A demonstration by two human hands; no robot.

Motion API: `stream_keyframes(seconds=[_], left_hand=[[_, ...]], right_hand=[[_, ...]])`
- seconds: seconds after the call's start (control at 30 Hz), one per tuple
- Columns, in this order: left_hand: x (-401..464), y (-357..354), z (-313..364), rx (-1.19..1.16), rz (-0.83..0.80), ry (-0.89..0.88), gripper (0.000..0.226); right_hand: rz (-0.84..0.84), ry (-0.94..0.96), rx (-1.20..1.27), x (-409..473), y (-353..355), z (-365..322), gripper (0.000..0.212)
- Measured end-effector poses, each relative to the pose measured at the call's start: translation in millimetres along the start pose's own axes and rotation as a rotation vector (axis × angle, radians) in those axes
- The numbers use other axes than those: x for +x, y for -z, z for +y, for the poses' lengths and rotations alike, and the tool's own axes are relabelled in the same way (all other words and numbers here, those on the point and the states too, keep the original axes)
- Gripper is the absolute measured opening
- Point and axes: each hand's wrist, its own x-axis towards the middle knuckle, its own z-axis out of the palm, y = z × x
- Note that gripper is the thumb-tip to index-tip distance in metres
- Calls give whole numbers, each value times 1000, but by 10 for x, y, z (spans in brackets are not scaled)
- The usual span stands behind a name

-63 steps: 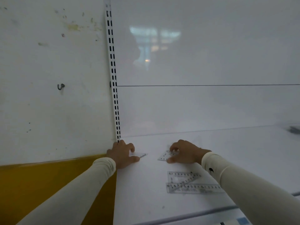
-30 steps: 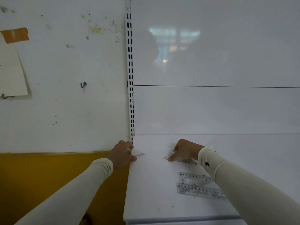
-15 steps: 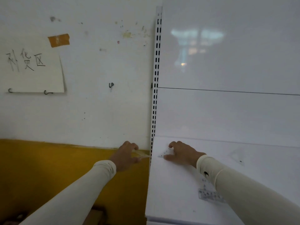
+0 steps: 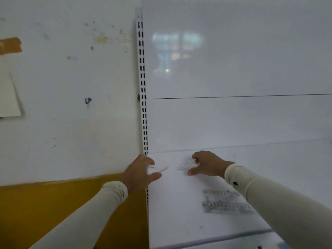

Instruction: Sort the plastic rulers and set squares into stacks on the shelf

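Note:
My left hand (image 4: 140, 170) is at the left edge of the white shelf (image 4: 179, 218) and grips a small clear set square (image 4: 159, 169) that points to the right. A little to the right, my right hand (image 4: 206, 163) holds a second clear set square (image 4: 187, 164) with its tip toward the first one. The two set squares lie low over the shelf, a short gap between their tips. Nearer the front, a clear ruler (image 4: 226, 207) lies flat with another clear set square (image 4: 221, 194) across it, partly hidden by my right sleeve.
A slotted white upright rail (image 4: 142, 87) runs up the wall at the shelf's left edge. Left of it is a stained white wall (image 4: 62, 123) with a hook (image 4: 88, 100), a taped paper (image 4: 9, 94) and a yellow band (image 4: 45, 203) below. The shelf's back panel (image 4: 233, 114) is glossy white.
The view has swung back to the right. My left hand has come in from beyond the rail onto the shelf's left edge with its set square. My right hand stays at the back.

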Motion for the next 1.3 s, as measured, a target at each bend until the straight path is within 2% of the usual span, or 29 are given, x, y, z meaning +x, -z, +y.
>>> stream_keyframes(seconds=[0.3,0.67,1.0,1.3], left_hand=[[436,-698,1367,-47,-168,-361,47],[568,-2171,4062,-10,-356,-754,49],[265,-3490,6291,-80,-547,-1029,51],[339,-4579,7786,-63,-653,-1237,51]], right_hand=[[181,-293,105,-1071,556,1381,74],[397,-613,164,-3105,1121,3485,73],[500,-918,201,-4784,1205,4997,74],[571,-1128,193,-5535,1369,6228,74]])
